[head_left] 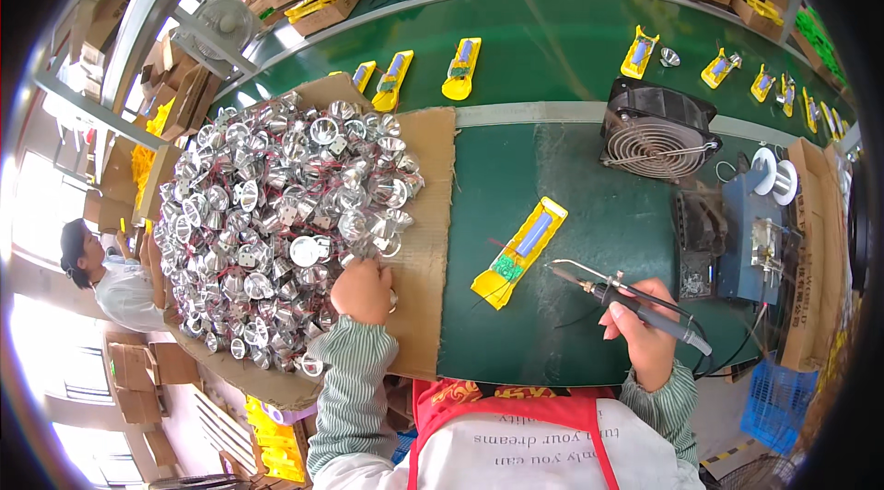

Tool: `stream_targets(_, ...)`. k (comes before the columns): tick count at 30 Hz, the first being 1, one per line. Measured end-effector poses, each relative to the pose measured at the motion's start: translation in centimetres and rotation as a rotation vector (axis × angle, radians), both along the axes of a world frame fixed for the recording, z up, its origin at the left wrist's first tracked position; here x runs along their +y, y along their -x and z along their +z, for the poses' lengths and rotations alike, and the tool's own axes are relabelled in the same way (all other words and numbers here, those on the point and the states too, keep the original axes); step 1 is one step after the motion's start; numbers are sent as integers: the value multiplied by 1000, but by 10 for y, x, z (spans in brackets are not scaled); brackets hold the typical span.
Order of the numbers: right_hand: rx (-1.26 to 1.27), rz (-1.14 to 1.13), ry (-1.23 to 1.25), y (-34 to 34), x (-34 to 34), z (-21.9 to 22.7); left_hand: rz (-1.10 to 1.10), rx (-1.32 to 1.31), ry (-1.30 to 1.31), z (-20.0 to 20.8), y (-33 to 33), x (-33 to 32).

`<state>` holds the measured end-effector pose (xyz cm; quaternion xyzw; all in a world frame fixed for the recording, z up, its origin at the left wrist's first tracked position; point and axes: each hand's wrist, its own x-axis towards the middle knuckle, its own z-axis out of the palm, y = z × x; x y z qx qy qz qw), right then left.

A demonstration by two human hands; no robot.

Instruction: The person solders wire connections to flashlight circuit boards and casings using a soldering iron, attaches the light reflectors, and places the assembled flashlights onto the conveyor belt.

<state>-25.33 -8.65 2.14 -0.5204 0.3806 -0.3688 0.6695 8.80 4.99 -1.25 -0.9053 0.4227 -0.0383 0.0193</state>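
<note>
Head view: right hand (643, 332) grips a soldering iron (635, 307); left hand (363, 291) curls at reflectors (293, 215), grip unclear.

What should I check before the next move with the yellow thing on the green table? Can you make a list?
1. Right hand gripping the soldering iron by its handle: ok.
2. Iron's tip apart from the yellow casing: ok.
3. Blue cell lying inside the casing: ok.
4. Green board inside the casing: ok.
5. Left hand holding a reflector from the pile: cannot tell, fingers partly hidden.
6. Iron hot: cannot tell.
</note>
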Motion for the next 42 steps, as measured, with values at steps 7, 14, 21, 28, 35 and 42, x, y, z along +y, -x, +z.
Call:
stream_targets(7,22,18,-16,5,-3,-2,28,149,197,46,27,-7)
stream_targets(14,-25,86,-22,-3,-4,-1,-194,553,529,36,38,-13)
stream_targets(21,0,82,-26,-5,-5,-2,-11,615,619,36,26,-25)
stream_targets(28,11,142,-18,-21,-5,-2,-302,688,510,27,78,-41)
stream_targets(35,34,186,-31,-34,-8,-13,-392,614,437,8,96,-59)
stream_targets(42,3,152,-104,-43,-11,-20,-398,630,471,4,96,-64)
